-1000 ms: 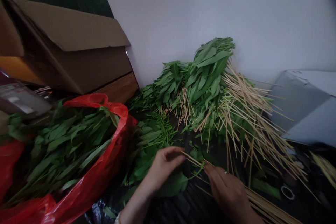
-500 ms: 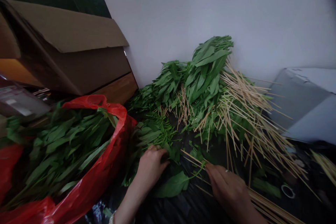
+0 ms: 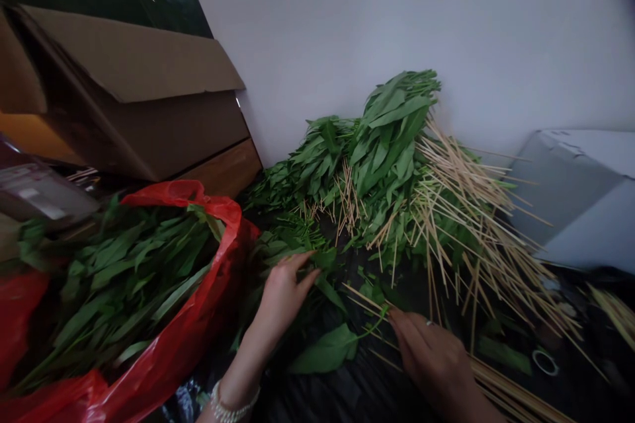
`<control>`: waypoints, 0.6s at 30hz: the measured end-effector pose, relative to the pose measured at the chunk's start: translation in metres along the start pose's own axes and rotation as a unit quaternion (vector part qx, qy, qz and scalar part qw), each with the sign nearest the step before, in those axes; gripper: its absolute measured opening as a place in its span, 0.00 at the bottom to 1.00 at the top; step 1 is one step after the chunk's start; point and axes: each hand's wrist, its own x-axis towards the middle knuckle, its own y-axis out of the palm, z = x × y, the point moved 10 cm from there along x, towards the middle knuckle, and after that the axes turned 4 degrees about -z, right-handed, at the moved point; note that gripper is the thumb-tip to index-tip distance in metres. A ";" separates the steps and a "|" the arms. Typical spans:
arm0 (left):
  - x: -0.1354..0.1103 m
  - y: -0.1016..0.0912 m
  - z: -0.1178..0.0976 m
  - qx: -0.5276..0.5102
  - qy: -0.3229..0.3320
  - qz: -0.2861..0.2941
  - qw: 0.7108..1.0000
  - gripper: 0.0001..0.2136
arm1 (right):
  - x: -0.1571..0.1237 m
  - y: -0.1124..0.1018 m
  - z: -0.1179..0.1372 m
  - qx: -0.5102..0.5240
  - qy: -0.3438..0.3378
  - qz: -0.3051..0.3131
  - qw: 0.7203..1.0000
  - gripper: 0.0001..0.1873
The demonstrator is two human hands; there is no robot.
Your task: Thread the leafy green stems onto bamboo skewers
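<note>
My left hand reaches over a loose heap of green leaves, its thumb and forefinger apart beside the stems. A beaded bracelet is on that wrist. Closed around thin bamboo skewers, my right hand also has a leaf stem at its fingertips. The stem curves across the skewers from a single broad leaf lying to the left. How many skewers are gripped is hidden by the fingers. More skewers lie below and right of that hand.
A red plastic bag full of leaves stands at the left. Behind it is an open cardboard box. Leaves threaded on skewers are piled against the wall. At the right are a white box and a white ring.
My left hand has moved up slightly toward the leaf heap, and its thumb and fingers have spread apart. My right hand has stayed nearly still with the skewers and stem.
</note>
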 end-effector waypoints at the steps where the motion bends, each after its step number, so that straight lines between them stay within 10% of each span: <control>1: -0.002 -0.002 0.000 0.007 0.007 -0.017 1.000 0.11 | -0.001 0.000 0.000 0.003 -0.002 -0.001 1.000 0.14; 4: -0.006 0.001 -0.007 0.023 0.041 -0.031 0.998 0.07 | -0.004 0.003 0.000 0.014 -0.007 0.002 1.000 0.14; 12: -0.022 0.087 -0.019 0.242 0.183 0.213 0.929 0.06 | -0.016 0.007 -0.006 0.002 0.006 0.033 0.999 0.14; 18: -0.027 0.094 -0.013 0.301 0.215 0.261 0.892 0.07 | -0.028 0.011 -0.008 -0.017 -0.024 0.044 0.999 0.16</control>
